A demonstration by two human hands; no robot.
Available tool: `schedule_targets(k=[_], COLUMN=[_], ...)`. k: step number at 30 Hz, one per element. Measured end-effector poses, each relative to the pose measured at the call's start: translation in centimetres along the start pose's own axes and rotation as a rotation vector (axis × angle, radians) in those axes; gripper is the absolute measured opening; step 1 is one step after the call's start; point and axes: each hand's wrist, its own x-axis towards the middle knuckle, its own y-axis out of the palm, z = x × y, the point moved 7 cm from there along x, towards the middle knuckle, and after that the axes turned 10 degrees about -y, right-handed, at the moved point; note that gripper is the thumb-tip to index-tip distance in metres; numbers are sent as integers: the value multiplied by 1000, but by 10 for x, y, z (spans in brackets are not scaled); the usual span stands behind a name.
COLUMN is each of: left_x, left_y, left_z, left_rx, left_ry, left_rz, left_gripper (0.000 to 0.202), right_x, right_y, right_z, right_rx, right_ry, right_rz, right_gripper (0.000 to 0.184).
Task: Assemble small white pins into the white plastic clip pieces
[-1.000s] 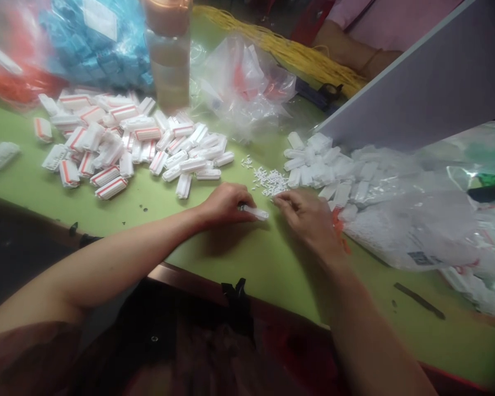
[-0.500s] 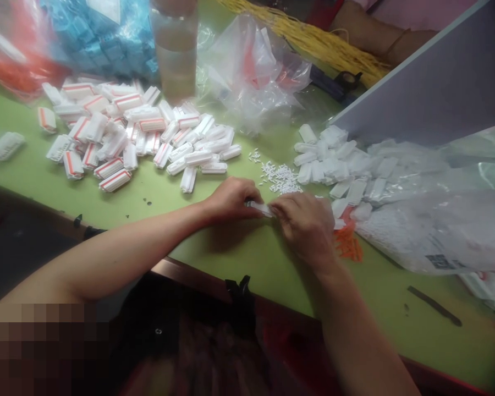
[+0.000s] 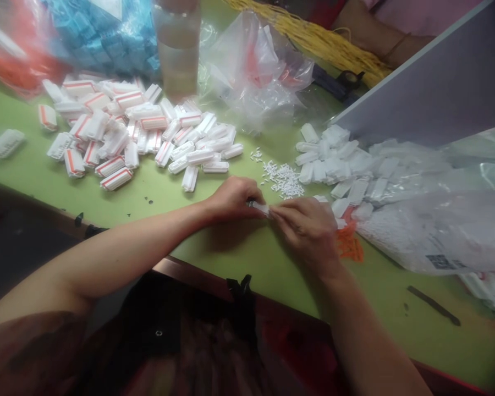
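Observation:
My left hand [image 3: 237, 199] is closed round a small white plastic piece [image 3: 260, 207], whose right end sticks out between my hands. The fingertips of my right hand [image 3: 307, 225] pinch at that end; whether they also hold a smaller part is too small to tell. Just beyond my hands lies a scatter of tiny white pegs [image 3: 286, 179]. White blocks, several with an orange stripe, form a heap [image 3: 142, 124] to the left. Plain white pieces [image 3: 325, 151] are piled at the right, and thin orange parts [image 3: 350, 242] lie beside my right wrist.
A bottle of liquid [image 3: 177, 55] stands behind the heap, near a bag of blue parts [image 3: 107, 41]. Clear bags [image 3: 437, 231] and a grey panel [image 3: 433, 77] occupy the right. A dark strip [image 3: 433, 305] lies near the front edge. Another person's arm [image 3: 371, 33] rests beyond yellow strands [image 3: 313, 38].
The white piece has turned slightly between my hands and shows narrower. My right-hand fingers have straightened a little at its end. The piles look the same.

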Motion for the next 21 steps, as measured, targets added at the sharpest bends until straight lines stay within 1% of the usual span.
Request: schedule_targets(k=[2,7,11,13,16,21], left_x=[0,2,2,2,2,2], left_y=[0,2,2,2,2,2], left_z=[0,1,1,1,1,2], left_rx=[4,20,11,11,10,10], left_ry=[1,-22,-28,-28,-23,-14], left_rz=[3,19,25,24,22,10], left_gripper=[17,18,18,18,18,19], right_x=[-1,-2,-3,-3,-1,0], right_y=[1,7,8,7,3,-3], right_z=[-3,-12,-16,-18,-18,-16], right_rx=[88,349,409,392,342,268], right_ry=[52,281,392,398,358,279], right_rz=[-16,-54,-53,-31,-9,-37], right_gripper=[21,15,13,12,12,14])
